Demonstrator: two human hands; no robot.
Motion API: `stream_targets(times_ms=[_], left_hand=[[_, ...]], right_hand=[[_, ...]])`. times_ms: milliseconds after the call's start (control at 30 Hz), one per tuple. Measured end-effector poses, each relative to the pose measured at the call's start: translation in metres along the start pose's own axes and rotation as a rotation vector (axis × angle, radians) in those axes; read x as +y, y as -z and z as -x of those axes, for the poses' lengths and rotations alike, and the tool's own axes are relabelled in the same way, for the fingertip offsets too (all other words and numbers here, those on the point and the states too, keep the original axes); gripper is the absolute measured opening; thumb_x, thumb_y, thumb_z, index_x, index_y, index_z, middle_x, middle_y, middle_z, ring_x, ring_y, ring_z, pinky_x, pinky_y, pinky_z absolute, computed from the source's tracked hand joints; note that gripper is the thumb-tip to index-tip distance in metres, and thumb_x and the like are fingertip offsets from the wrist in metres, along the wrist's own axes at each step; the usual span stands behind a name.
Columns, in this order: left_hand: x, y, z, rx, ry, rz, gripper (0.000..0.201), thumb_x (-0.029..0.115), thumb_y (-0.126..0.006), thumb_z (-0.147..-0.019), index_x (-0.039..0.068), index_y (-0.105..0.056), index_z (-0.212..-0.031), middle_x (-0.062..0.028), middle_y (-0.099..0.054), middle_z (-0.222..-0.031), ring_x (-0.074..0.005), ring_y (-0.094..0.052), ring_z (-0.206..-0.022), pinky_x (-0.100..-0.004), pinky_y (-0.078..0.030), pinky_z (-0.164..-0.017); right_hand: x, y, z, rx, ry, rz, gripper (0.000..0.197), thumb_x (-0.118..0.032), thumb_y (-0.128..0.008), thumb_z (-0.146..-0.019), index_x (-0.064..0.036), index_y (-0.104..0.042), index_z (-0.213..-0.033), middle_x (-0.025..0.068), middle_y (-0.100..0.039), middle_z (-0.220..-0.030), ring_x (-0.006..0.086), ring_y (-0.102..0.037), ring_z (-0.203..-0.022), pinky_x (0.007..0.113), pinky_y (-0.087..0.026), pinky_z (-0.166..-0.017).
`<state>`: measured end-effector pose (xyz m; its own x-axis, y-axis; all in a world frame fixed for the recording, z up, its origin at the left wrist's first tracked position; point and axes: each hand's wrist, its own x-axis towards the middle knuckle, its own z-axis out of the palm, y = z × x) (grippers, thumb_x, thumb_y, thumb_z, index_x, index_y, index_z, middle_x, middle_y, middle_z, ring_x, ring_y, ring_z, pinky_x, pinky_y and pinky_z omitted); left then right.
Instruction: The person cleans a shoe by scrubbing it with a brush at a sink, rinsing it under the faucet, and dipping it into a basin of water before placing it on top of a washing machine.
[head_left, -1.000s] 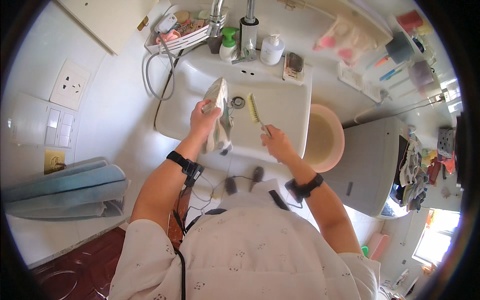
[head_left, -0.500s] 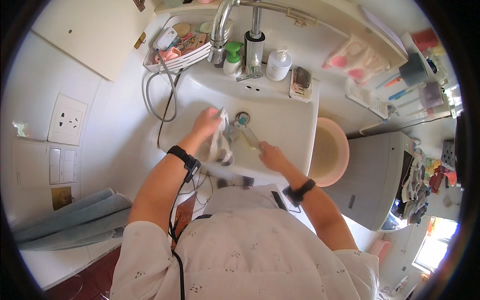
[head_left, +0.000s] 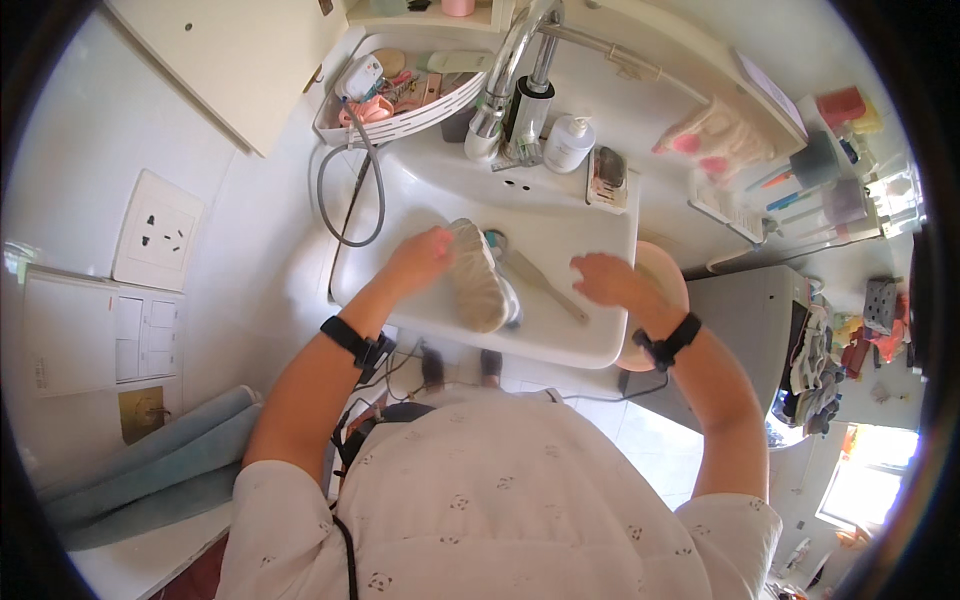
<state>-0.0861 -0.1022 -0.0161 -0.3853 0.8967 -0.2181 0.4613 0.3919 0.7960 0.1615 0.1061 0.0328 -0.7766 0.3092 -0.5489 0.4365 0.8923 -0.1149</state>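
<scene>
Above the left part of the white sink (head_left: 410, 185), my left hand (head_left: 421, 260) is closed on one end of a white shoe (head_left: 478, 285). The shoe hangs tilted, with its pale, ridged sole facing me. A brush lies in the basin to the right of the shoe; its flat beige handle (head_left: 545, 283) points toward the front right, and its blue-green end is partly covered by the shoe. My right hand (head_left: 608, 280) hovers over the sink's right side, apart from the brush, fingers loosely bent and nothing seen in them.
A chrome faucet (head_left: 515, 85) rises at the back, beside a white pump bottle (head_left: 569, 144) and a soap dish (head_left: 607, 180). A corner rack (head_left: 410, 120) holds small items, and a grey hose (head_left: 378, 195) loops below it. A pink basin (head_left: 672, 268) and a grey washing machine (head_left: 735, 310) stand right.
My right hand has let go of the brush and moved right; the brush now lies in the sink. The shoe has turned to show its sole. The view has shifted slightly.
</scene>
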Motion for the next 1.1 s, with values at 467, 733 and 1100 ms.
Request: stream_targets(times_ms=[467,733,1100], left_hand=[[0.04,0.03,0.138,-0.262,-0.139,-0.334,0.036,0.021,-0.056,-0.081,0.006,-0.051,-0.113,-0.0154,-0.057,-0.105,-0.031,-0.051,-0.103,-0.0423,-0.038,-0.09],[0.05,0.063,0.189,-0.122,0.122,-0.454,0.037,0.021,-0.06,-0.079,0.005,-0.052,-0.111,-0.0131,-0.056,-0.108,-0.0307,-0.052,-0.103,-0.0403,-0.037,-0.091],[0.055,0.063,0.196,-0.06,0.13,-0.478,0.036,0.02,-0.061,-0.078,0.005,-0.052,-0.11,-0.0133,-0.056,-0.105,-0.0297,-0.052,-0.101,-0.0404,-0.038,-0.089]], right_hand=[[-0.02,0.082,-0.16,0.626,0.335,0.312,0.011,-0.008,-0.057,-0.074,-0.0036,-0.061,-0.084,0.0126,-0.062,-0.086,0.0282,-0.061,-0.084,0.038,-0.05,-0.07],[-0.03,0.086,-0.192,0.327,0.135,0.434,0.012,-0.023,-0.063,-0.076,-0.0132,-0.065,-0.083,0.0086,-0.064,-0.076,0.0294,-0.062,-0.079,0.041,-0.048,-0.067],[-0.02,0.084,-0.189,0.422,0.211,0.269,0.011,-0.025,-0.06,-0.075,-0.0151,-0.064,-0.076,0.0049,-0.064,-0.076,0.0265,-0.062,-0.076,0.041,-0.048,-0.061]])
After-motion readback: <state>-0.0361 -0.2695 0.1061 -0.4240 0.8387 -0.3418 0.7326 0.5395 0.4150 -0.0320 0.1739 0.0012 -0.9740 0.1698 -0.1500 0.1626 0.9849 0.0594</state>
